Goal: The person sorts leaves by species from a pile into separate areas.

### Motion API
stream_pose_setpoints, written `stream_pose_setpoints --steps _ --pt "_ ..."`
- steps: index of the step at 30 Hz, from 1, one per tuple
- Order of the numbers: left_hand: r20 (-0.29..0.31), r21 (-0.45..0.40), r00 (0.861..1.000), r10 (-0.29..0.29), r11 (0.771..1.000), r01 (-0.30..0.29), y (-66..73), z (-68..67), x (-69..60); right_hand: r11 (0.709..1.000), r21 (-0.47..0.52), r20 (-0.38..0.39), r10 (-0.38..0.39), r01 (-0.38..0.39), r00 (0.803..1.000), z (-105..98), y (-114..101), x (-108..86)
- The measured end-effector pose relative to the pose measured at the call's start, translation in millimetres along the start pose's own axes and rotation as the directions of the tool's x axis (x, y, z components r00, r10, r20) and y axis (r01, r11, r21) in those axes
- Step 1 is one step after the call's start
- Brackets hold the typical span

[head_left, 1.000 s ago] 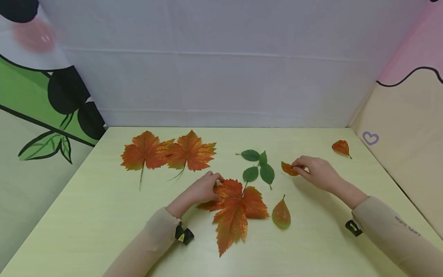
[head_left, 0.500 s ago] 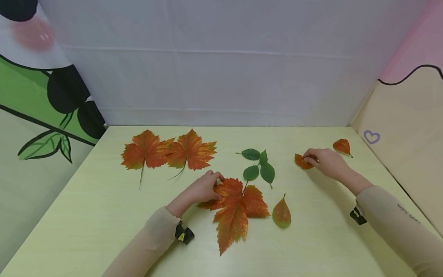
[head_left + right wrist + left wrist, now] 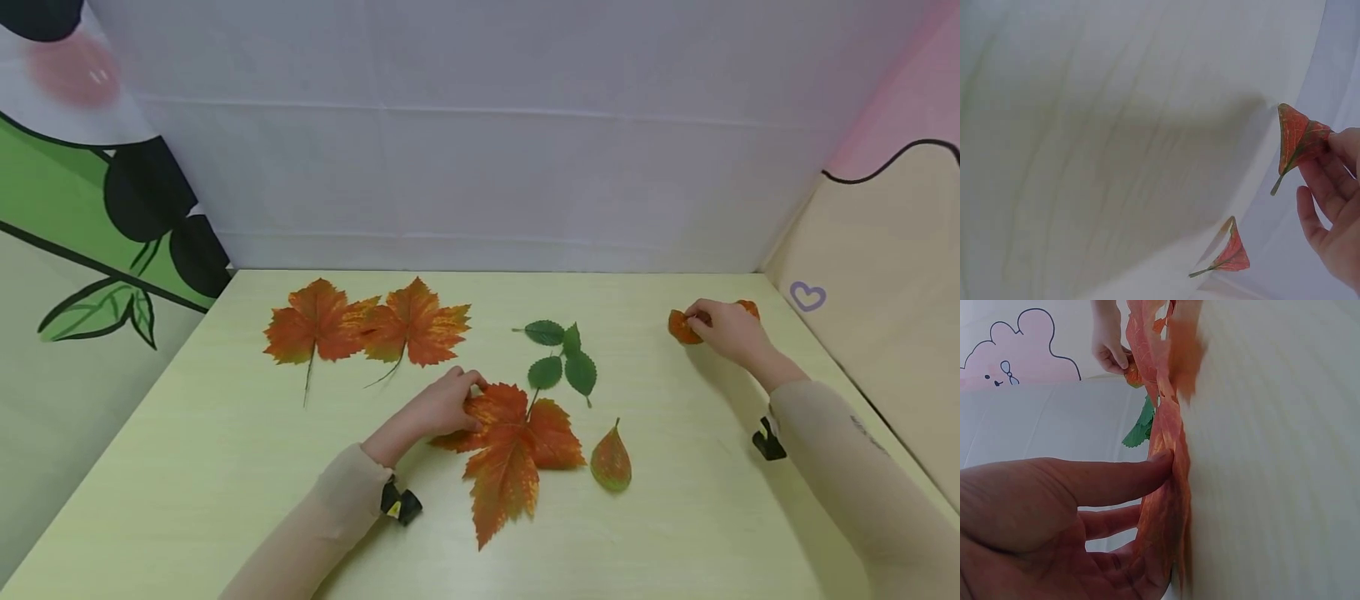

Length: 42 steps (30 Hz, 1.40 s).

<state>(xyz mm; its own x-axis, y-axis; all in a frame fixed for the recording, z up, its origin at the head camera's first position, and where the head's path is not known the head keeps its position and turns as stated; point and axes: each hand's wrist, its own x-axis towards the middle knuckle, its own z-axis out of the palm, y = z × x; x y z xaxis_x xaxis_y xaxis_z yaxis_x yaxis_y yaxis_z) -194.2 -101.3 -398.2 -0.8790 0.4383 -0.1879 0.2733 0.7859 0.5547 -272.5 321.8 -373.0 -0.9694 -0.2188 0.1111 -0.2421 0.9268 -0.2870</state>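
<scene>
My left hand [image 3: 444, 406] holds the left lobe of a large orange maple leaf [image 3: 510, 458] near the middle of the table. In the left wrist view the thumb lies on one face of that leaf, with the other fingers behind it. At the far right, my right hand [image 3: 731, 333] pinches a small orange-red leaf [image 3: 1300, 137] above the tabletop. Another small orange leaf [image 3: 1232, 255] lies close by, partly hidden behind the right hand in the head view.
Two orange maple leaves [image 3: 318, 321] lie side by side at the back left. A sprig of green leaves [image 3: 580, 372] and a teardrop-shaped orange-green leaf [image 3: 611, 462] sit right of centre. Cloth walls [image 3: 487, 183] enclose the table's back and sides.
My right hand has carried the small leaf to the right and toward the back, close to the other small leaf. The left hand has stayed on the maple leaf.
</scene>
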Motion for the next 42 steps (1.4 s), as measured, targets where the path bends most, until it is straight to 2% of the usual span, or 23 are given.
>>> stream_pose_setpoints --steps 6,14,24,32,42 --pt "-0.001 -0.009 1.000 0.003 1.000 -0.003 0.5 -0.2 -0.6 0.995 0.030 -0.004 0.100 -0.099 0.995 -3.2 19.3 6.0" --pt "0.003 -0.020 1.000 -0.001 1.000 0.001 0.8 1.6 -1.6 0.980 0.086 -0.032 0.184 -0.181 0.982 -4.3 38.9 6.3" --pt "0.002 -0.016 1.000 0.004 1.000 -0.004 1.1 1.3 -0.3 0.953 0.149 -0.090 0.279 -0.264 0.956 -4.8 52.2 3.6" --pt "0.003 -0.017 1.000 0.004 1.000 -0.004 0.0 1.4 0.5 0.923 0.160 -0.077 0.366 -0.351 0.928 -3.1 59.0 2.8" --pt "0.002 -0.023 1.000 -0.003 1.000 0.003 0.4 1.2 0.4 0.915 0.165 -0.084 0.386 -0.369 0.919 -6.1 59.9 0.5"
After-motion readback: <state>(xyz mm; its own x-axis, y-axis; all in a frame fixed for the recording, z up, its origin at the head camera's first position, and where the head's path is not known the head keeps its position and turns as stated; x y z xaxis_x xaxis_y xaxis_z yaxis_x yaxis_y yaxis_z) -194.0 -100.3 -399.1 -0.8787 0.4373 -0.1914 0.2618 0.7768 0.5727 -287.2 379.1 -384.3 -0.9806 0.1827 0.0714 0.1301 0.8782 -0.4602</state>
